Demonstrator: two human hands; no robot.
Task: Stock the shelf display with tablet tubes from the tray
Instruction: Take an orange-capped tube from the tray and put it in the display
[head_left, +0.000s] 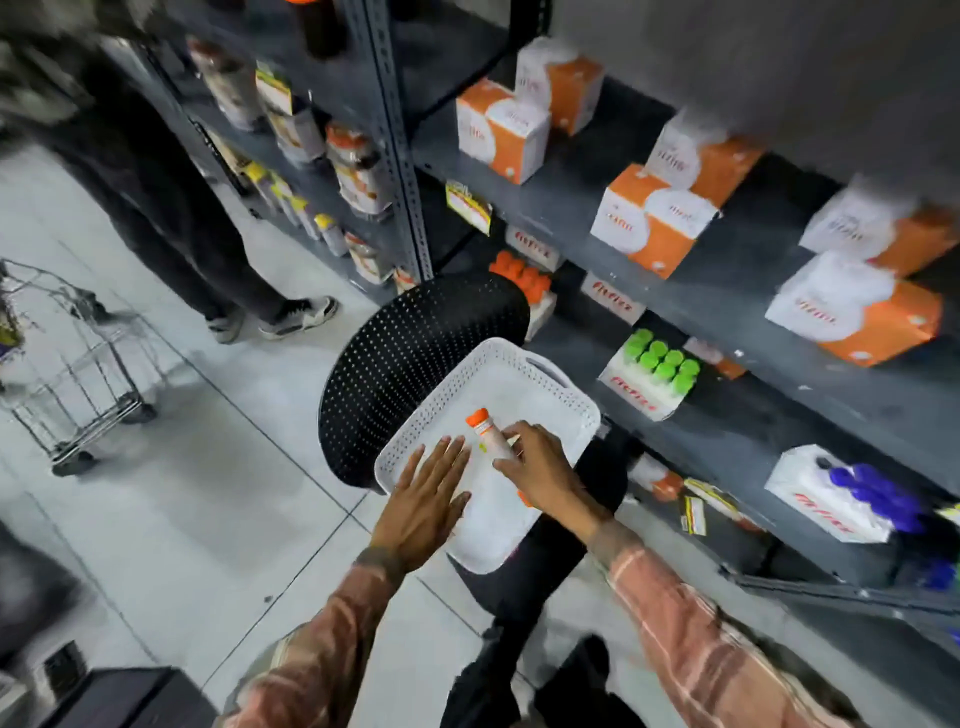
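Red "Fitfizz"-style lettering, blurred and only partly legible, marks the white cardboard display box (644, 387) holding green-capped tubes, the white display box (826, 501) of purple-capped tubes and white shelf-edge label strips (613, 300). Print on the orange-and-white cartons (501, 130) is unreadable.

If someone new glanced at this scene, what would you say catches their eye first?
Probably the white perforated tray in the middle, resting on a black perforated chair, with both hands over it: the left hand lies flat and the right hand is on an orange-capped tube. Next come the orange-and-white boxes along the grey shelf to the right, and the green-capped tubes below them.
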